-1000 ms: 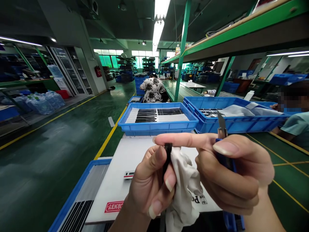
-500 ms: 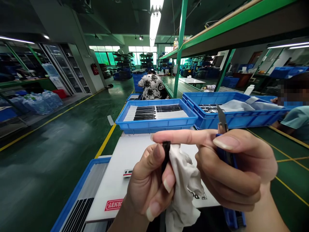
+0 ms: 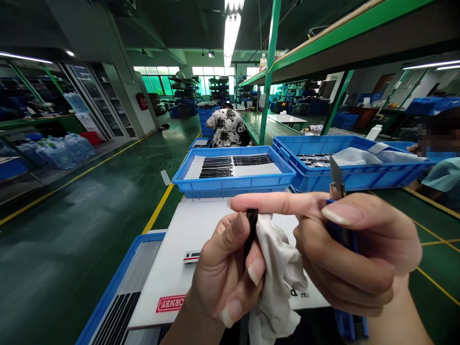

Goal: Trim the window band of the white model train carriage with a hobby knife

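My left hand [image 3: 226, 268] is closed round a narrow black strip [image 3: 252, 225], held upright between thumb and fingers. A crumpled white cloth [image 3: 275, 273] hangs just right of the strip, between my two hands. My right hand [image 3: 352, 254] grips a blue utility knife [image 3: 339, 225] with its blade pointing up. The right index finger stretches left across the strip's top end. Below, a white board [image 3: 172, 273] bears a red printed label and a small white device [image 3: 191, 257], partly hidden by my left hand.
A blue tray [image 3: 233, 184] of black strips stands beyond the board, another tray [image 3: 118, 268] at lower left. A larger blue crate [image 3: 359, 177] is behind right. A person [image 3: 226, 127] sits ahead; another person [image 3: 443, 177] is at far right. A green post [image 3: 269, 76] rises ahead.
Both hands, with the strip, cloth and knife, have shifted slightly to the right in view. The grips look unchanged.
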A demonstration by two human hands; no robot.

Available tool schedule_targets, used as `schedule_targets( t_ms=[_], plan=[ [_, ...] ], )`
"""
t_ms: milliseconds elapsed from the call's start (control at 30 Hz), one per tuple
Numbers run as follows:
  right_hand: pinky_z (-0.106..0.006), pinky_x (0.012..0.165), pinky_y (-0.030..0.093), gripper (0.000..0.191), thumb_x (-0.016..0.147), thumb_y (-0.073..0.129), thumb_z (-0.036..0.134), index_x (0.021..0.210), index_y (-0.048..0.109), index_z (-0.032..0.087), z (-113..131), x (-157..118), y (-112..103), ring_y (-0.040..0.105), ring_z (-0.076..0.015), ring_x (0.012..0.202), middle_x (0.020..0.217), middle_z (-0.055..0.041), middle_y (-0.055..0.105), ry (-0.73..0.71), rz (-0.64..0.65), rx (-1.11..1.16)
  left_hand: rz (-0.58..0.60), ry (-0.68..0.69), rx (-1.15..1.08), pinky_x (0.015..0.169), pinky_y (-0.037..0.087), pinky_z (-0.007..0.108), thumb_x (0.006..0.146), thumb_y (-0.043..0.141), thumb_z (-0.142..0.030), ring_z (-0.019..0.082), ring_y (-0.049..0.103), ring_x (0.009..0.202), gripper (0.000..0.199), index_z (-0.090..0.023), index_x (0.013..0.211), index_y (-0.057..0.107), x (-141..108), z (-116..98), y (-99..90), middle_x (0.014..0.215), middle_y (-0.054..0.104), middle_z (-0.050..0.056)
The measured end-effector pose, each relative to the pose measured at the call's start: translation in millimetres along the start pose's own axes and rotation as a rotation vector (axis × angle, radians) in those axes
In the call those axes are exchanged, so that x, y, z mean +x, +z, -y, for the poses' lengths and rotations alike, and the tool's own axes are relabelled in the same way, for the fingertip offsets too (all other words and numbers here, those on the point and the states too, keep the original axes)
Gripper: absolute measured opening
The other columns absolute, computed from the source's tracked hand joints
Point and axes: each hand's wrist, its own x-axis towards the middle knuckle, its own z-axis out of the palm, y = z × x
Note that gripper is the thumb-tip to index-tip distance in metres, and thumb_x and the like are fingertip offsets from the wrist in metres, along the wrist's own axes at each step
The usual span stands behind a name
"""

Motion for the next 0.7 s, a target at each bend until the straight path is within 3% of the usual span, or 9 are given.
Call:
schedule_targets(
  t_ms=[200,400,567,700],
  plan=[
    [-0.003,0.032,0.022,0.066,0.096,0.047,0.029,0.159,0.049,0.009,-0.9,0.1,-0.9,0.011,-0.0006,0.025,0.044,0.0152,0.03,-0.01,0.006,0.041,0.034,-0.01,-0.029,0.023,0.02,0.013,0.104,0.058,-0.044,0.004,0.02,0.016,0.049,-0.016,0.066,0.071,3.8,-1.1,1.6,0.03,0.043,-0.007],
    [-0.007,0.031,0.023,0.059,0.097,0.051,0.027,0.152,0.058,0.005,-2.6,2.4,-3.3,0.01,-0.0017,0.026,0.044,0.0143,0.029,-0.043,0.016,0.095,0.088,-0.018,-0.157,0.026,0.029,0.009,0.106,0.058,-0.032,0.003,0.03,0.017,0.041,-0.011,0.08,0.082,5.9,-2.6,0.2,0.034,0.05,-0.006],
    [-0.007,0.032,0.026,0.06,0.097,0.055,0.028,0.152,0.058,0.004,-4.5,3.4,-2.8,0.014,-0.0023,0.027,0.042,0.014,0.031,-0.045,-0.041,0.069,0.001,-0.005,-0.104,0.026,0.027,0.009,0.102,0.064,-0.038,0.002,0.03,0.018,0.045,-0.012,0.066,0.074,5.9,-0.3,-2.7,0.035,0.051,-0.004],
    [-0.007,0.033,0.029,0.062,0.096,0.06,0.031,0.153,0.057,0.005,-3.2,3.9,-5.5,0.015,-0.002,0.027,0.04,0.0137,0.031,-0.04,-0.088,0.045,0.017,-0.012,-0.095,0.024,0.025,0.011,0.103,0.062,-0.039,0.004,0.029,0.018,0.049,-0.013,0.063,0.072,8.0,-1.8,-6.4,0.035,0.051,-0.003]
  ],
)
